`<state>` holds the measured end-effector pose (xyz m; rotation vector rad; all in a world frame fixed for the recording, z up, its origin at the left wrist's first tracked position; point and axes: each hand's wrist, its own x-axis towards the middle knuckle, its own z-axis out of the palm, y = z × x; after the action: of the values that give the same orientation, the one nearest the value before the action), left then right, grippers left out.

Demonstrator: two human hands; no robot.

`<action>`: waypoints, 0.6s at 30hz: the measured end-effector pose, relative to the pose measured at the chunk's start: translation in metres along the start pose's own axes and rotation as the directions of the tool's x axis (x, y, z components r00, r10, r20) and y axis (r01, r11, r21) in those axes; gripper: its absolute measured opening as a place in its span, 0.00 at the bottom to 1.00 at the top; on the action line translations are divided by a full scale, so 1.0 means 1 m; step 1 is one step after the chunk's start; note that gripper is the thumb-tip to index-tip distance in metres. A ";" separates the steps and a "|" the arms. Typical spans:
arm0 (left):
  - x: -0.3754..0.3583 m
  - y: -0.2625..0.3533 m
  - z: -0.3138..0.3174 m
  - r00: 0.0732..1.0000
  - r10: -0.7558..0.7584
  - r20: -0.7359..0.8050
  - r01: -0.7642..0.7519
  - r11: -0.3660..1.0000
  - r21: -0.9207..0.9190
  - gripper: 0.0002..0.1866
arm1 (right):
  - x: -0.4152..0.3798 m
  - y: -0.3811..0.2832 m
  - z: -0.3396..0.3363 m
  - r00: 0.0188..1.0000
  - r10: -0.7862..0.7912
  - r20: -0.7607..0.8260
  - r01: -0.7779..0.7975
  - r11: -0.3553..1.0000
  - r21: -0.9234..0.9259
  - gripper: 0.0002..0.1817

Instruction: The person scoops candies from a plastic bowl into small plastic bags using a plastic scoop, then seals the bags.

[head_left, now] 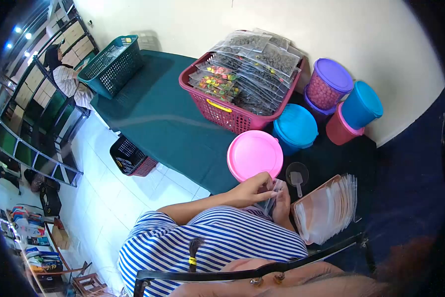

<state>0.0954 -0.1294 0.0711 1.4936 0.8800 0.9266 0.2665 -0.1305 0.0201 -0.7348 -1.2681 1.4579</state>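
Close to my chest, my left hand (254,190) pinches a small clear plastic bag (269,202). My right hand (282,207) grips the bag's other side, its fingers partly hidden. What the bag contains, if anything, cannot be made out. Just beyond my left hand is a tub with a pink lid (255,156). A small clear scoop (296,180) rests on a round dark dish or lid to the right of my hands. Beside my right hand, a thick stack of clear plastic bags (331,210) lies fanned out on the dark green tablecloth.
A maroon basket (217,116) heaped with filled packets stands behind the tub. Blue (295,126), purple (330,84) and red-pink (342,126) tubs stand by the wall. A green basket (111,69) is at the far table end, near another person (69,81). Another basket (131,158) sits on the floor.
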 end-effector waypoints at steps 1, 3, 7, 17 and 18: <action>0.000 -0.005 0.000 1.000 0.000 -0.004 0.000 1.000 0.004 0.14 | 0.002 -0.011 0.005 1.000 -0.023 0.000 0.022 0.988 -0.153 0.24; 0.002 -0.012 0.001 1.000 0.007 -0.011 -0.009 0.989 -0.145 0.12 | 0.009 -0.022 0.009 0.992 -0.124 0.010 0.123 0.973 -0.197 0.20; 0.000 -0.012 0.004 1.000 -0.014 -0.010 0.012 0.990 -0.141 0.12 | 0.008 -0.027 0.011 0.982 -0.188 -0.013 0.173 0.928 -0.331 0.13; -0.005 -0.012 0.006 0.997 0.032 0.076 -0.004 0.942 -0.336 0.11 | -0.001 -0.019 0.003 0.990 -0.140 0.014 0.140 0.969 -0.205 0.10; -0.006 -0.017 0.004 0.995 0.057 0.078 -0.026 0.937 -0.348 0.11 | -0.001 -0.025 0.008 0.988 -0.158 0.003 0.155 0.969 -0.191 0.13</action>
<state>0.0958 -0.1348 0.0536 1.2396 0.5870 0.9840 0.2672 -0.1359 0.0457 -0.7499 -1.4377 1.2146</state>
